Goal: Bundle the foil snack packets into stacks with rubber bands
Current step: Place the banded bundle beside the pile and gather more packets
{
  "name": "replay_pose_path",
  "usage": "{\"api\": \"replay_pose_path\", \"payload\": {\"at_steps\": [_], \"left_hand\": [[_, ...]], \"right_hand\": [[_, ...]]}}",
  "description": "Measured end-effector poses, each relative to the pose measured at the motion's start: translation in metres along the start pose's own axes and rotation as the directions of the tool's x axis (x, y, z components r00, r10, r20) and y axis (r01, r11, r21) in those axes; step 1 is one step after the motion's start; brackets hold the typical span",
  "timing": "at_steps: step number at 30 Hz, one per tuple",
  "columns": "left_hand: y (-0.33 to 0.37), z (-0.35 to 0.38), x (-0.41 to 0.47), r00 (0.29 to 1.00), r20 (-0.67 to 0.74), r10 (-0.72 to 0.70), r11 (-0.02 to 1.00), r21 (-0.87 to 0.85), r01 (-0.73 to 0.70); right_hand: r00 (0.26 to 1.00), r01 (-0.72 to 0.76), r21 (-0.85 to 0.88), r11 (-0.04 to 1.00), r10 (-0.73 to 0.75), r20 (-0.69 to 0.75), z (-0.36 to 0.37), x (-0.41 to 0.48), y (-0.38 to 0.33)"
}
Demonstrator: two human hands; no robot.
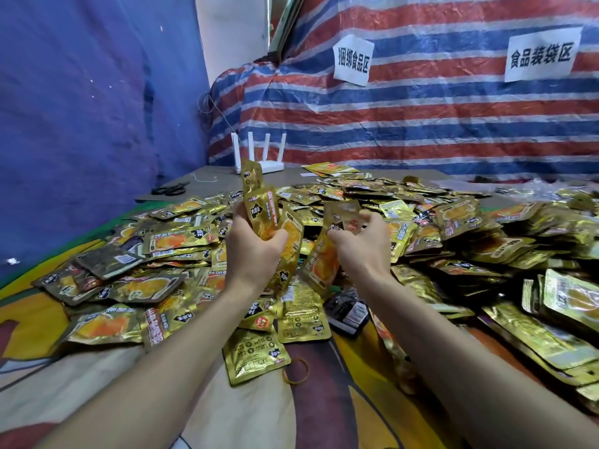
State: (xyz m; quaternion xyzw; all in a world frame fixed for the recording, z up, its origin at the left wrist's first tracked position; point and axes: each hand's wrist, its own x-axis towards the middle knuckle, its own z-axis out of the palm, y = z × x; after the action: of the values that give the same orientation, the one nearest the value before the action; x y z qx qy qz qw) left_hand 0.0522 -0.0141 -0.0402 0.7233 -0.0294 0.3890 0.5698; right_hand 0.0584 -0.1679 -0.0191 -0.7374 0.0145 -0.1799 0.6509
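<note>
Two bare forearms fill the lower frame: the left arm from the lower left, the right arm from the lower right. The left hand and right hand, near centre, are bare too.

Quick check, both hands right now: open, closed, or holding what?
Left hand: closed, gripping fanned packets.
Right hand: closed, holding further packets.

Probably a makeshift food-packing workshop: striped tarpaulin walls carry paper zone signs; foil packets lie heaped below.
</note>
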Motion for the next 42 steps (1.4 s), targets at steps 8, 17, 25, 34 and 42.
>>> {"api": "replay_pose_path", "payload": {"at_steps": [8, 17, 25, 34, 42], "left_hand": [[0.001, 0.002, -0.012, 0.977, 0.211, -0.042, 0.992, -0.109, 0.066], [0.007, 0.011, -0.022, 0.881, 0.474, 0.004, 0.998, -0.061, 0.028], [0.020, 0.023, -0.020, 0.899, 0.436, -0.040, 0.998, -0.025, 0.057], [0.011, 0.010, -0.016, 0.774, 0.623, -0.115, 0.960, -0.129, 0.247], [0.016, 0.006, -0.016, 0.594, 0.797, -0.114, 0.808, -0.273, 0.522]], "right_hand": [[0.995, 0.020, 0.029, 0.999, -0.023, 0.093, 0.013, -0.014, 0.011], [0.972, -0.161, 0.327, 0.931, 0.093, 0.214, 0.023, -0.016, 0.005], [0.983, 0.014, 0.348, 0.938, -0.076, 0.164, 0.026, -0.024, -0.008], [0.844, 0.196, 0.135, 0.971, -0.237, 0.482, 0.018, -0.025, 0.004], [0.892, 0.296, 0.260, 0.919, -0.363, 0.269, 0.019, -0.028, 0.001]]}}
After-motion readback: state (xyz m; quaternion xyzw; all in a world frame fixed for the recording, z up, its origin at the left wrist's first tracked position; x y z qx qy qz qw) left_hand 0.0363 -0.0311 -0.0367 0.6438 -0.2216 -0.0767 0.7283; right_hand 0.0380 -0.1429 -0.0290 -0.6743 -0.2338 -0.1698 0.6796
